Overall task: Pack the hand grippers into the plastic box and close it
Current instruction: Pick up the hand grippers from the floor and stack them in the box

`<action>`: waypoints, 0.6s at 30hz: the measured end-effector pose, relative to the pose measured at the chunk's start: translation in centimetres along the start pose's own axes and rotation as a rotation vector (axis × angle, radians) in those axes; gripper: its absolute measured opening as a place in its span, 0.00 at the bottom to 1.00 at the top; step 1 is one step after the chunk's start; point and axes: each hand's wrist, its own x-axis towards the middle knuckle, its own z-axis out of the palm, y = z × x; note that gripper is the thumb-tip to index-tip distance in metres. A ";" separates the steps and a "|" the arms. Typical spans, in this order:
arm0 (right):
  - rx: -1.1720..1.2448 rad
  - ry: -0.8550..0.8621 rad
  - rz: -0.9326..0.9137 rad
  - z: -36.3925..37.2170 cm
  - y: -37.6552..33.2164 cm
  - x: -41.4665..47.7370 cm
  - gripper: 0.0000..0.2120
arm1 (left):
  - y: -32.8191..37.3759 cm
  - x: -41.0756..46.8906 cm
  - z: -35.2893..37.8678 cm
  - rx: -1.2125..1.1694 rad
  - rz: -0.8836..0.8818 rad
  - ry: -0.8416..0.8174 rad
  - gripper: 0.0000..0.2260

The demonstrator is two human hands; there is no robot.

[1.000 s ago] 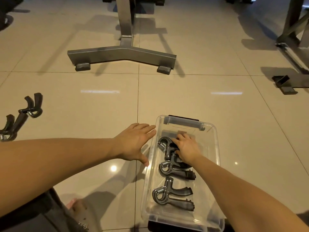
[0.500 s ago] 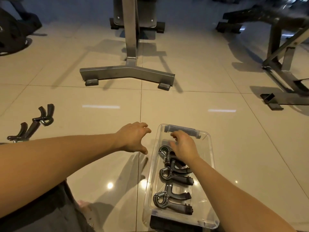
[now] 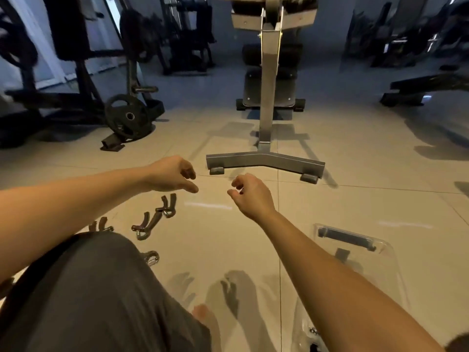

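Both my hands hang in the air above the tiled floor, holding nothing. My left hand (image 3: pixel 175 177) has its fingers loosely curled, and so does my right hand (image 3: pixel 250 195). Several dark hand grippers lie on the floor at the left: one (image 3: pixel 166 205) just below my left hand, another (image 3: pixel 146 226) beside it, a third (image 3: pixel 101 226) half hidden by my arm, and one (image 3: pixel 151 257) by my knee. The clear plastic box (image 3: pixel 375 252) stands open at the lower right, mostly hidden behind my right forearm.
A grey bench base (image 3: pixel 265 162) stands just beyond my hands. A black weight plate (image 3: pixel 128 118) leans on a rack at the back left, with more gym machines behind. My knee in dark shorts (image 3: pixel 101 295) fills the lower left.
My right hand left the box and both hands lifted forward and left. The view swung up and left, so the box slid to the lower right and the loose grippers came nearer the middle.
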 end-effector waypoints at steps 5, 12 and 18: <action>-0.094 -0.130 -0.093 5.5 -4.8 2.9 0.14 | -10.7 -2.7 -0.8 -0.022 -0.105 0.053 0.19; -0.140 -0.270 -0.119 17.4 -6.7 6.8 0.14 | -27.2 -1.9 6.3 -0.079 -0.299 0.022 0.21; -0.160 -0.425 -0.068 27.5 -6.2 9.5 0.15 | -36.2 2.3 14.4 -0.035 -0.287 -0.074 0.28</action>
